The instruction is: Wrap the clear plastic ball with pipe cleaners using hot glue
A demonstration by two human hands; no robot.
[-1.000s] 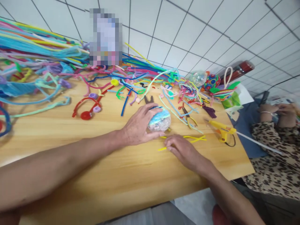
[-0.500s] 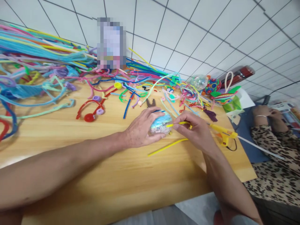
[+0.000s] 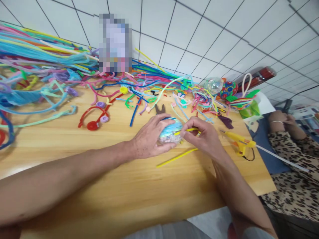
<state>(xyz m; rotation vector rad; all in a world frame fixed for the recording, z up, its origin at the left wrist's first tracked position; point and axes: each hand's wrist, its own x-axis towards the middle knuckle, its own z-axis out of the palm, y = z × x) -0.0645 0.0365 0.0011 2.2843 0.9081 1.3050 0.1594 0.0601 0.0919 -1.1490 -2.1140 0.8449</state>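
Note:
My left hand (image 3: 152, 139) is wrapped round a ball (image 3: 172, 131) on the table, its upper part banded in light blue, its lower part clear and shiny. The fingers hide its left side. At the ball's right side my right hand (image 3: 201, 132) pinches a yellow pipe cleaner (image 3: 191, 129) between thumb and forefinger, with one end lying against the ball. Below the hands a second yellow length (image 3: 176, 158) rests on the wood; whether it joins the pinched one is hidden. Just behind the ball lie dark-handled pliers (image 3: 160, 109).
A yellow glue gun (image 3: 239, 142) with a long white glue stick lies right of my right hand. Pipe cleaners (image 3: 45, 49) are heaped along the tiled wall, near a red looped piece (image 3: 92, 125). Decorated balls (image 3: 228, 89) stand at back right. Another person's hands (image 3: 284, 121) rest beyond the table's right edge.
My right hand has shifted slightly left, bringing the yellow pipe cleaner's end further over the ball. My left hand keeps its hold. The whole view has tilted a little.

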